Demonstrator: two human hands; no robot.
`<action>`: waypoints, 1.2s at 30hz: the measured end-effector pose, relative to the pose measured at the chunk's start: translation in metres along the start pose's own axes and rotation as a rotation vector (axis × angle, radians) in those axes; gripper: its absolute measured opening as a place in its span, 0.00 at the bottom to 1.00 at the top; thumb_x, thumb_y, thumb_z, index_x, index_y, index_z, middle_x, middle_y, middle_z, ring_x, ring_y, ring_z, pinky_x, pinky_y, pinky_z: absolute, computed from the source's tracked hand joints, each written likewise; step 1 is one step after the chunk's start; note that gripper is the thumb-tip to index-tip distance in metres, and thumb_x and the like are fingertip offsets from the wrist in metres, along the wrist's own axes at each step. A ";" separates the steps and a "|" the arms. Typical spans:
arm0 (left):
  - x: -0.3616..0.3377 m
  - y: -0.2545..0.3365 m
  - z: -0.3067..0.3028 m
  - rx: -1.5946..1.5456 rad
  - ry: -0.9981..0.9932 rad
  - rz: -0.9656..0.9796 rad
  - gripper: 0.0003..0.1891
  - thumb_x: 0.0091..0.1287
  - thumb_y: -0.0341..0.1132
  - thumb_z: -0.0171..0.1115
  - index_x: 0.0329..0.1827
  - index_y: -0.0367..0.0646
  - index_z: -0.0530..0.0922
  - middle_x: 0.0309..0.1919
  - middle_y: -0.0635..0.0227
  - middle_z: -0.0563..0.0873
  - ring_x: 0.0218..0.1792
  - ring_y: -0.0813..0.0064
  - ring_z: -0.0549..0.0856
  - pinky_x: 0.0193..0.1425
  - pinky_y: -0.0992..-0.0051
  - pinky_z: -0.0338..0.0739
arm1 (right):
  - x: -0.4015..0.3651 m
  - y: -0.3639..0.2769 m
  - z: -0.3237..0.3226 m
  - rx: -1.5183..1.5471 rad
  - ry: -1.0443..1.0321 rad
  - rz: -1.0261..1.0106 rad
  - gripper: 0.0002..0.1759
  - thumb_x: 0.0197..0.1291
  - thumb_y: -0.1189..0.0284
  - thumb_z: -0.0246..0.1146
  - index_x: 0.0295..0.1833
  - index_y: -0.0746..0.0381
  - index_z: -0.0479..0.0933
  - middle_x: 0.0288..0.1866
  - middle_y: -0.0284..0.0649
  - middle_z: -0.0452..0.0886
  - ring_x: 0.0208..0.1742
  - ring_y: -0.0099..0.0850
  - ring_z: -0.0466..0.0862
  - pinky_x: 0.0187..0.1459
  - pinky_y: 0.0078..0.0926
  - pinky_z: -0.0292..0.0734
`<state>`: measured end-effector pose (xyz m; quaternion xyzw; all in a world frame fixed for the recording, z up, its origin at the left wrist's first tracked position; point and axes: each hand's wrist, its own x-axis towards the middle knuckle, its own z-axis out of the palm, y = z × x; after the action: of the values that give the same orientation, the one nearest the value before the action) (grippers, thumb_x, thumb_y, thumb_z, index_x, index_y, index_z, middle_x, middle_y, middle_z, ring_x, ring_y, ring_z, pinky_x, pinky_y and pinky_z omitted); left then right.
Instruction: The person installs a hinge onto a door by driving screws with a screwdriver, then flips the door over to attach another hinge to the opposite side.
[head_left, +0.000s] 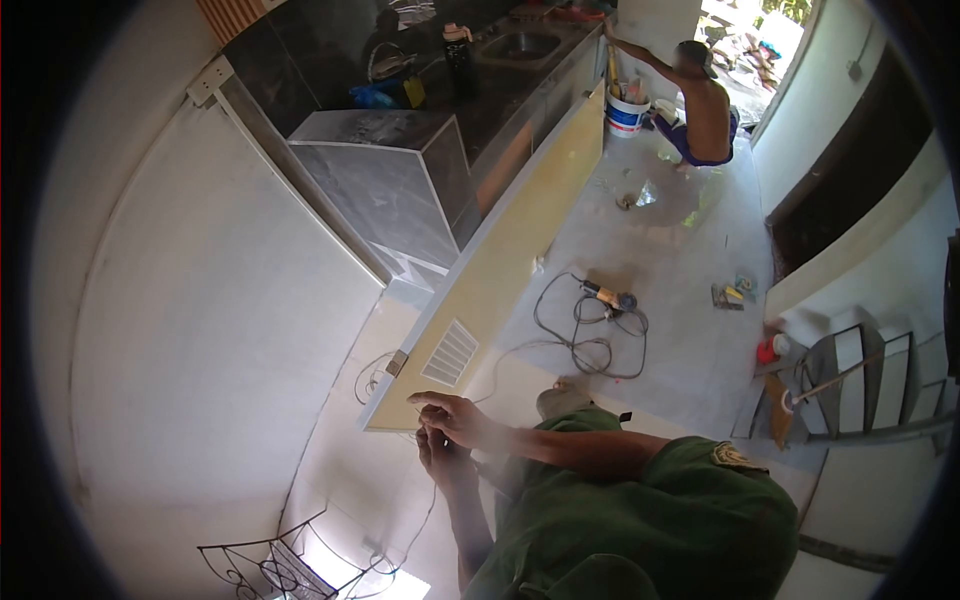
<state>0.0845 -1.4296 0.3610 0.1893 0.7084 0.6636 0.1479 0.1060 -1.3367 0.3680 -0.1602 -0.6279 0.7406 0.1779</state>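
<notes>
At the vented end of the cream panel (510,230)
Right hand (455,415) pinches a thin wire (428,505); left hand (440,462) just below, grip unclear

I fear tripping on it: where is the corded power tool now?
In the head view, the power tool lies on the floor right of centre, by its looped cable, just right of the long yellow panel.

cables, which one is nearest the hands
The thin wire hanging below the hands, by the panel end. The other cable lies coiled on the floor beside the grinder, well away.
</notes>
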 end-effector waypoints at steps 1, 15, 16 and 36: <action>0.000 0.001 0.003 0.176 -0.017 0.154 0.08 0.75 0.35 0.53 0.48 0.42 0.75 0.32 0.73 0.77 0.30 0.84 0.78 0.30 0.83 0.73 | 0.000 -0.001 -0.002 -0.004 -0.010 -0.021 0.17 0.73 0.69 0.53 0.61 0.67 0.74 0.53 0.50 0.82 0.54 0.41 0.83 0.56 0.36 0.77; -0.004 0.009 -0.014 -0.395 0.074 -0.346 0.12 0.74 0.37 0.55 0.51 0.36 0.76 0.34 0.73 0.76 0.38 0.82 0.79 0.31 0.82 0.73 | 0.000 0.004 0.010 -0.111 -0.040 0.054 0.18 0.73 0.68 0.53 0.62 0.66 0.74 0.49 0.48 0.83 0.50 0.37 0.84 0.53 0.33 0.77; -0.003 0.013 -0.014 -0.396 0.085 -0.349 0.12 0.75 0.37 0.55 0.51 0.37 0.77 0.33 0.72 0.76 0.37 0.82 0.79 0.32 0.82 0.73 | 0.001 0.003 0.011 -0.115 -0.041 0.046 0.19 0.73 0.68 0.53 0.63 0.66 0.74 0.49 0.48 0.83 0.50 0.37 0.84 0.53 0.33 0.77; -0.002 0.009 -0.018 -0.632 0.127 -0.433 0.10 0.77 0.40 0.53 0.49 0.42 0.74 0.34 0.72 0.77 0.31 0.85 0.78 0.32 0.83 0.73 | 0.000 0.007 0.019 -0.024 -0.059 0.041 0.18 0.72 0.69 0.55 0.60 0.69 0.74 0.42 0.46 0.83 0.44 0.32 0.84 0.48 0.29 0.78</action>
<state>0.0790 -1.4461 0.3715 -0.0611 0.5004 0.8130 0.2914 0.0968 -1.3539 0.3643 -0.1533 -0.6384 0.7407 0.1422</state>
